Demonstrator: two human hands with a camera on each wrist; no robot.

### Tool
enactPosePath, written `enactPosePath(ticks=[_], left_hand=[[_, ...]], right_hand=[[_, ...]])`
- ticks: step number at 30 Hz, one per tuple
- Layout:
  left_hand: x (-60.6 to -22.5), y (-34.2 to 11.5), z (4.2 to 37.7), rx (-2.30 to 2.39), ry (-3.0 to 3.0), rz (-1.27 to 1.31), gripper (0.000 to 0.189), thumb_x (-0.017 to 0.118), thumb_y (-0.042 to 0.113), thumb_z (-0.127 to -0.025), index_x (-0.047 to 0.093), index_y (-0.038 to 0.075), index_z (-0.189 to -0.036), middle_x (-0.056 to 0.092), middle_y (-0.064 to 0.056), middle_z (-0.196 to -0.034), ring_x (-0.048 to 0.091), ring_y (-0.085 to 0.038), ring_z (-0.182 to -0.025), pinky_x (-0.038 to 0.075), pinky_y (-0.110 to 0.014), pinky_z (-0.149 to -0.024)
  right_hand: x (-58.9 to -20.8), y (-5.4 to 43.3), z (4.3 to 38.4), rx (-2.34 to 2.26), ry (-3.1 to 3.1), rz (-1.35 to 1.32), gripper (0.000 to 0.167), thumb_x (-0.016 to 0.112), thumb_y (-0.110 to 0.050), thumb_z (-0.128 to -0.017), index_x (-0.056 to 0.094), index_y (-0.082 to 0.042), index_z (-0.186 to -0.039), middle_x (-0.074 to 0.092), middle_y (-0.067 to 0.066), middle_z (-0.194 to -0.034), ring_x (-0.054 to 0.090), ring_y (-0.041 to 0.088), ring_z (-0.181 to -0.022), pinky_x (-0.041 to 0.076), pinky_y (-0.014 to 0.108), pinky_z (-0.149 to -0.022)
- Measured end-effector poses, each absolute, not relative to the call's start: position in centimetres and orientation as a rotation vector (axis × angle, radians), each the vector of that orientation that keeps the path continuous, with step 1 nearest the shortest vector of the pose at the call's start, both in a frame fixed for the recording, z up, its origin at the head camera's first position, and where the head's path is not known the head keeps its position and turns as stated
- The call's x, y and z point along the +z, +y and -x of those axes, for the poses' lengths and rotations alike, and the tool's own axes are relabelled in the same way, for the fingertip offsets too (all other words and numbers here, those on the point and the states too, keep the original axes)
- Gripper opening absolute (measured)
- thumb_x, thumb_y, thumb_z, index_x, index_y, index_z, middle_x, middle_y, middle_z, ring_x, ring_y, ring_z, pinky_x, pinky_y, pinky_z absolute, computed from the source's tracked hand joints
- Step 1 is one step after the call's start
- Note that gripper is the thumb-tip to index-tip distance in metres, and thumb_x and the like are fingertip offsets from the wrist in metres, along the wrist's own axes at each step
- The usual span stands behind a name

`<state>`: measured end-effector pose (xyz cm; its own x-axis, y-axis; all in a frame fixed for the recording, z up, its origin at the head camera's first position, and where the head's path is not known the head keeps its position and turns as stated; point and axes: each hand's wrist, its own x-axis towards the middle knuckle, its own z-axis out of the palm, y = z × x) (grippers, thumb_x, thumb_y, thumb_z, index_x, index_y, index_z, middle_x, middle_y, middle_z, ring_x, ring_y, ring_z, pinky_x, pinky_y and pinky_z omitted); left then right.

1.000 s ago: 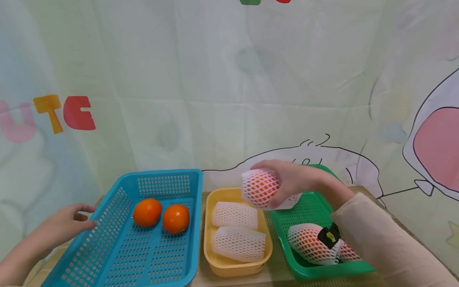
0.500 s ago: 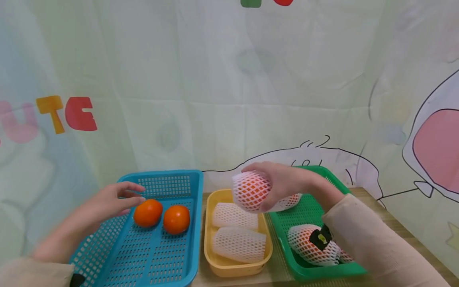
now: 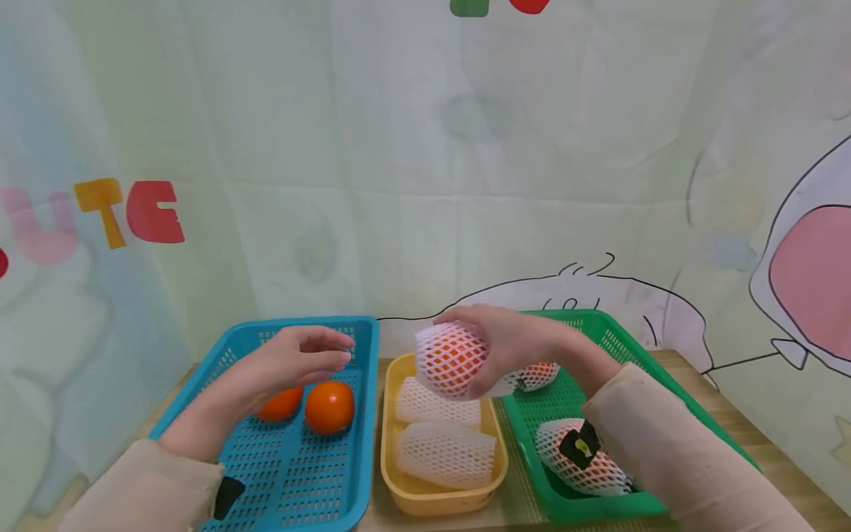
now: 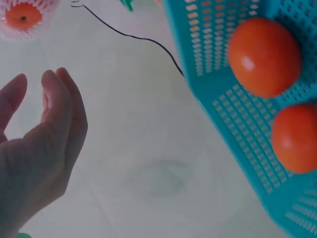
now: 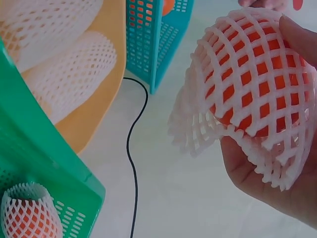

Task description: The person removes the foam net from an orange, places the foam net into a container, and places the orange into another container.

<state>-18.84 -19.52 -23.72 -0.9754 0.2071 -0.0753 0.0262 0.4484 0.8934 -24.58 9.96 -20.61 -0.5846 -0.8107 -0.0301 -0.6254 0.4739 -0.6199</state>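
**Three baskets, one wrapped orange held in the air**

Three containers sit side by side on the wooden table [image 3: 731, 399], so going biggest first: the blue basket [image 3: 219, 369] on the left has two bare oranges in it, one plainly in view [image 3: 329, 406] and the other [image 3: 281, 404] half hidden under the left arm. On the right is the green basket [image 3: 625, 347], with one netted fruit near the front [image 3: 578, 465] and another further back [image 3: 540, 374], peeking out behind the right hand. Between them is the smaller yellow tub [image 3: 399, 495], holding two empty white foam nets [image 3: 444, 454], one behind the other.

The right hand [image 3: 512, 347] is gripping the netted orange [image 3: 450, 357], fingers and thumb curled round it, up in the air above the back of the yellow tub. In the right wrist view the foam net's loose end flares out past the fruit.

The left hand [image 3: 292, 362] hovers over the blue basket, above the oranges and not touching them. Its fingers are straight-ish and relaxed, pointing toward the netted orange, holding nothing. The left wrist view shows the same open palm.
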Motion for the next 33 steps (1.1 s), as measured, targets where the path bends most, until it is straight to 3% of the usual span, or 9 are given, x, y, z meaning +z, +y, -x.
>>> enactPosePath(ticks=[4,11,17,27,33], left_hand=[[-23.5,-17.8,19.2,1.629,2.433,-0.254,0.045,0.061,0.024,-0.091,0.052,-0.003,-0.126,0.055,-0.016,-0.124,0.056,-0.027,-0.111,0.045,-0.039,-0.096],[-23.9,-15.3,19.9,1.823,2.25,-0.359,0.035,0.061,0.012,-0.09,0.056,-0.008,-0.119,0.062,-0.012,-0.11,0.06,-0.021,-0.102,0.044,-0.036,-0.096],[-24.5,-14.1,20.0,1.851,2.257,-0.305,0.033,0.058,0.008,-0.091,0.055,-0.006,-0.121,0.058,-0.014,-0.117,0.058,-0.022,-0.104,0.044,-0.038,-0.097],[-24.7,-13.3,19.7,1.861,2.203,-0.229,0.052,0.058,0.007,-0.092,0.035,0.0,-0.138,0.045,-0.022,-0.13,0.056,-0.028,-0.107,0.049,-0.036,-0.09],[-24.9,-13.0,19.7,1.89,2.157,-0.266,0.054,0.056,0.005,-0.091,0.03,0.0,-0.138,0.044,-0.022,-0.127,0.054,-0.027,-0.103,0.049,-0.037,-0.09]], right_hand=[[-20.8,9.5,24.5,-0.839,2.391,1.195,0.083,0.081,-0.011,-0.064,0.039,-0.012,-0.136,0.053,0.002,-0.115,0.054,0.019,-0.099,0.051,0.031,-0.08],[-21.1,8.7,24.5,-0.863,2.359,1.193,0.079,0.081,-0.008,-0.065,0.041,-0.015,-0.133,0.053,-0.001,-0.115,0.053,0.018,-0.1,0.051,0.031,-0.08],[-21.2,8.3,24.3,-0.893,2.336,1.225,0.077,0.079,-0.006,-0.066,0.042,-0.015,-0.133,0.053,-0.001,-0.115,0.053,0.019,-0.1,0.051,0.031,-0.08],[-21.9,7.7,24.3,-0.868,2.393,1.268,0.079,0.081,-0.009,-0.065,0.043,-0.015,-0.134,0.052,-0.002,-0.115,0.052,0.017,-0.099,0.051,0.029,-0.078],[-22.1,7.2,24.2,-0.88,2.4,1.352,0.078,0.081,-0.012,-0.066,0.043,-0.013,-0.134,0.051,0.0,-0.116,0.051,0.017,-0.099,0.051,0.027,-0.078]])
